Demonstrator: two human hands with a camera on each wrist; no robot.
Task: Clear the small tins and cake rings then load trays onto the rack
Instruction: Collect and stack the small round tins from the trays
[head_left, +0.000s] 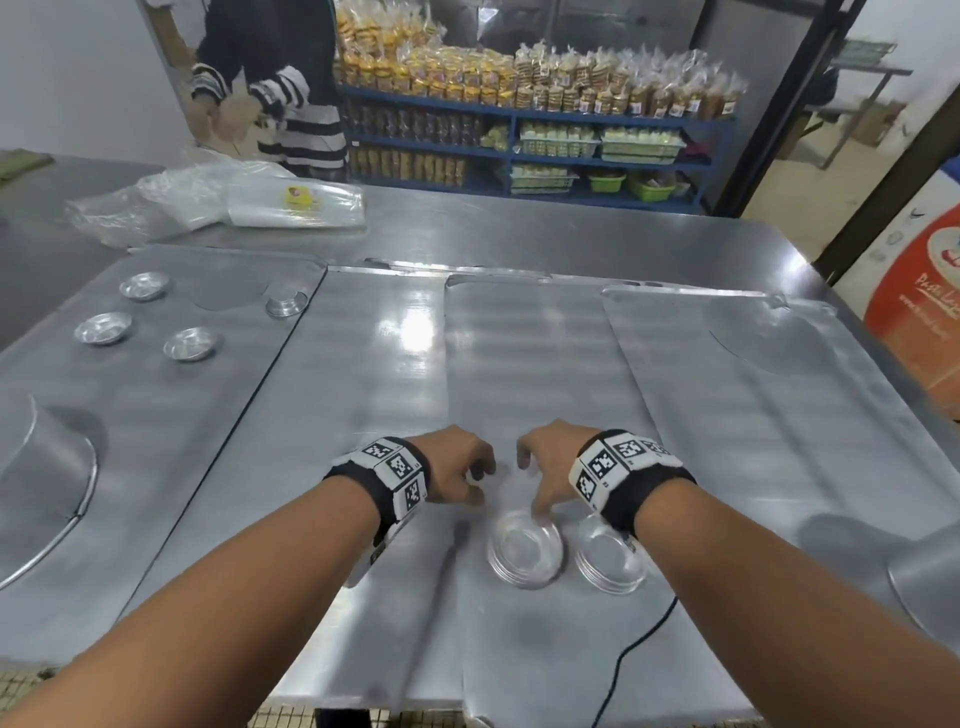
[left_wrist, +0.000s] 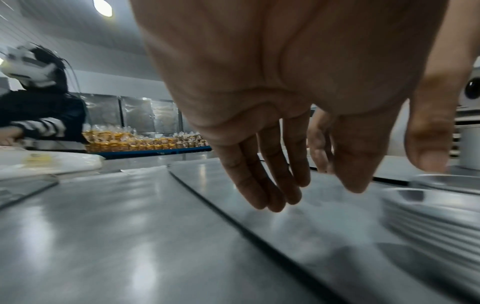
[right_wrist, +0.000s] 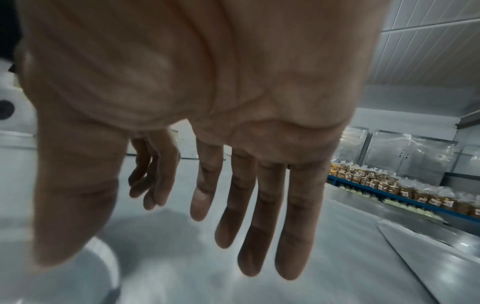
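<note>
Two stacks of small round tins (head_left: 524, 548) (head_left: 610, 561) stand side by side on a flat tray (head_left: 519, 374) near the table's front edge. My left hand (head_left: 480, 480) hovers just left of and behind them, fingers hanging relaxed and empty (left_wrist: 311, 191). My right hand (head_left: 530, 483) is over the left stack, fingers spread and straight (right_wrist: 207, 236), with the thumb close to the stack's rim. The ribbed side of a stack (left_wrist: 428, 216) shows at the left wrist view's right edge. Several loose small tins (head_left: 190, 343) lie on the far-left tray (head_left: 156, 415).
Large cake rings sit at the left edge (head_left: 41, 483) and the right edge (head_left: 924, 571). Several overlapping flat trays cover the steel table (head_left: 519, 234). Plastic bags (head_left: 218, 200) lie at the back left, where a person in a striped top (head_left: 280, 93) stands. A black cable (head_left: 623, 660) hangs off the front edge.
</note>
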